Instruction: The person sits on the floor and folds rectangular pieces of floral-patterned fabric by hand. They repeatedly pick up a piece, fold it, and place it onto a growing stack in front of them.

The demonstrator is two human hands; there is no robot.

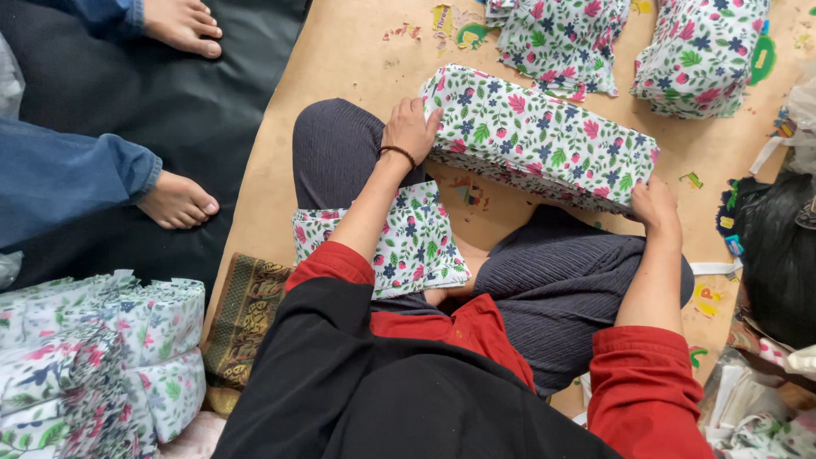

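Note:
A thick stack of floral-printed white bags (544, 136) lies across the brown floor board in front of my crossed legs. My left hand (410, 127) presses against the stack's left end; a dark bead bracelet circles that wrist. My right hand (654, 206) grips the stack's right end near its lower corner. A smaller pile of the same floral bags (416, 242) rests on my lap, partly under my left forearm.
More floral stacks lie ahead (561, 38) and at the far right (701, 55), with another heap at the lower left (93, 357). Another person's bare feet (177, 200) rest on a black mat (127, 93). A black plastic bag (778, 255) sits to the right.

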